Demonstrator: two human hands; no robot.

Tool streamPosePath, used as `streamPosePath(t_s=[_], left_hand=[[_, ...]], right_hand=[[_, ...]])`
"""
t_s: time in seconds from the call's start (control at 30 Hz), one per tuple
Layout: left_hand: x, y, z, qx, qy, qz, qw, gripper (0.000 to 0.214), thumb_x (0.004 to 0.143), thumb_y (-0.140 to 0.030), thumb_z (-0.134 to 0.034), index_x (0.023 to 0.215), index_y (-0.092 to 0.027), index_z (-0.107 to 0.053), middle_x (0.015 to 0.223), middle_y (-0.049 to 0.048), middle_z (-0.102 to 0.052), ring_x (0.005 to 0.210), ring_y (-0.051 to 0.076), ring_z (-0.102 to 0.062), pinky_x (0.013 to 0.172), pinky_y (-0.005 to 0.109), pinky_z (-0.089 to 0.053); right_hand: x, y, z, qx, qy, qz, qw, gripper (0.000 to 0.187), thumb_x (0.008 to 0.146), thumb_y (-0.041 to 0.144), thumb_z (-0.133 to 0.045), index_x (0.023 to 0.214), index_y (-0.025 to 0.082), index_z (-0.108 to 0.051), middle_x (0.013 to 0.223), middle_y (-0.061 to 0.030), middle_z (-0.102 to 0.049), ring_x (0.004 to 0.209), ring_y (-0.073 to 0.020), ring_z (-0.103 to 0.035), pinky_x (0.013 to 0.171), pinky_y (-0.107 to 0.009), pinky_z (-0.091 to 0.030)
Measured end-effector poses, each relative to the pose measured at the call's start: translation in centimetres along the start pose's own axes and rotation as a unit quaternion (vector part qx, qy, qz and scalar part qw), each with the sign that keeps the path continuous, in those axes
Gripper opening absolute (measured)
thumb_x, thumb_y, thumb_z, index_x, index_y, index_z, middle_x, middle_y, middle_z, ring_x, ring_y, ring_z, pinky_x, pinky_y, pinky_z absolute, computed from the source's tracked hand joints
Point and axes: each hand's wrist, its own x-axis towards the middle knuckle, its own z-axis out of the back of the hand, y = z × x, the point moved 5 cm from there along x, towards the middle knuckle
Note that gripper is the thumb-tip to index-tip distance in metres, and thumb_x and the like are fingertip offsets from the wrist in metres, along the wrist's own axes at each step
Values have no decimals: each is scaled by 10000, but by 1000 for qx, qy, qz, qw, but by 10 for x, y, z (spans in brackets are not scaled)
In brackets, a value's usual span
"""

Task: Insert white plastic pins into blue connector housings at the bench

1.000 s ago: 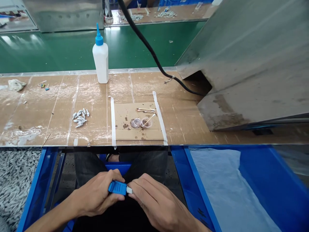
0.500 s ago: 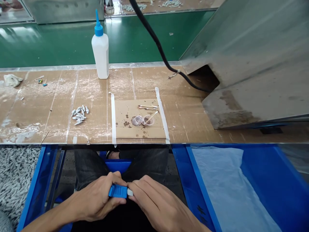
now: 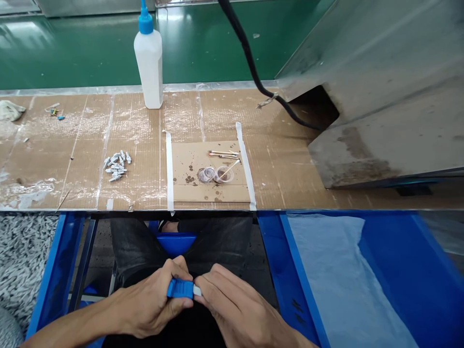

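Above my lap, my left hand point(image 3: 155, 299) is closed around a ribbed blue plastic piece point(image 3: 180, 288), thumb below and fingers above. A small light-grey piece point(image 3: 197, 290) sticks out of its right end. My right hand point(image 3: 235, 304) pinches that grey piece; the fingers cover most of it, so its full shape is hidden. On the cardboard bench top, a little pile of similar-looking grey parts point(image 3: 116, 165) lies ahead and to the left. Two small clear round cups point(image 3: 224, 174) stand on a taped cardboard sheet point(image 3: 188, 194), with a cotton swab resting in the right one.
Several swabs point(image 3: 224, 153) lie behind the cups. A white bottle with a blue nozzle point(image 3: 149, 67) stands farther back. A black cable point(image 3: 250, 53) runs into a metal housing point(image 3: 391, 106) at right. Blue bins flank my lap, one with many grey parts point(image 3: 25, 261), one with pale sheeting point(image 3: 337, 280).
The view has tilted down slightly, so the bench sits higher in the picture. Both hands keep their hold on the blue and grey pieces, almost unmoved.
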Motion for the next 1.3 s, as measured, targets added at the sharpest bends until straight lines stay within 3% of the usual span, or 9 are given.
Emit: streamPosePath(t_s=[0.23,0.37,0.47,0.57,0.7,0.87,1.07,1.2,1.3], left_hand=[[14,-13,18,106,-35,-66,992,175,1068,-303,-425,1224,-239,-377,968,40,-526,751,163,-529,686,284,-495],[20,-21,30,212,-90,-134,964,257,1046,-203,-464,1294,-232,-404,992,52,-549,843,191,-549,747,306,-504],[19,-16,30,141,-108,-135,975,313,1023,-144,-471,1320,-218,-402,1053,77,-541,939,200,-553,814,314,-513],[15,-8,27,65,-116,-109,985,375,1013,-142,-477,1363,-231,-377,1088,84,-537,969,202,-554,862,326,-509],[10,3,25,67,-127,-61,988,424,1011,-146,-469,1403,-259,-356,1102,81,-551,950,203,-556,851,321,-498],[8,5,24,56,-113,-62,990,353,1032,-169,-407,1371,-267,-391,1097,77,-556,941,202,-559,851,327,-486],[0,15,23,46,-138,-50,988,267,1072,-344,-400,1331,-276,-399,1057,62,-538,905,202,-541,818,331,-480],[-2,17,24,29,-154,52,986,189,1069,-407,-405,1178,-270,-474,991,30,-551,849,189,-532,776,317,-449],[3,10,26,-7,-146,165,975,239,1072,-440,-386,1022,-243,-512,851,-8,-534,729,165,-484,685,296,-401]], right_hand=[[8,-11,5,17,-40,29,999,96,982,27,-567,1018,59,-650,800,-89,-657,704,-181,-532,621,-332,-471],[19,-21,10,176,-60,-29,982,212,994,39,-572,1190,87,-639,999,-106,-710,877,-184,-623,775,-315,-552],[21,-24,10,216,-93,-48,971,289,984,10,-569,1237,128,-647,1006,-90,-711,876,-175,-630,774,-307,-564],[19,-22,8,207,-121,-48,970,326,964,-12,-590,1258,119,-643,1023,-105,-709,885,-184,-640,767,-321,-577],[16,-18,8,154,-140,-30,978,362,936,-44,-612,1280,68,-625,989,-132,-710,870,-197,-638,725,-336,-585],[16,-13,9,95,-148,3,984,323,938,-36,-613,1256,23,-624,937,-149,-709,836,-207,-630,670,-346,-581],[18,-5,8,-36,-131,40,990,312,902,-6,-694,1207,-43,-644,884,-155,-717,790,-223,-638,620,-351,-562],[21,1,6,-119,-90,68,987,308,927,46,-689,1207,-74,-643,950,-186,-730,815,-247,-655,632,-366,-558],[22,-1,4,-154,-67,65,984,187,958,55,-638,1117,-39,-671,864,-146,-705,769,-231,-632,615,-361,-522]])
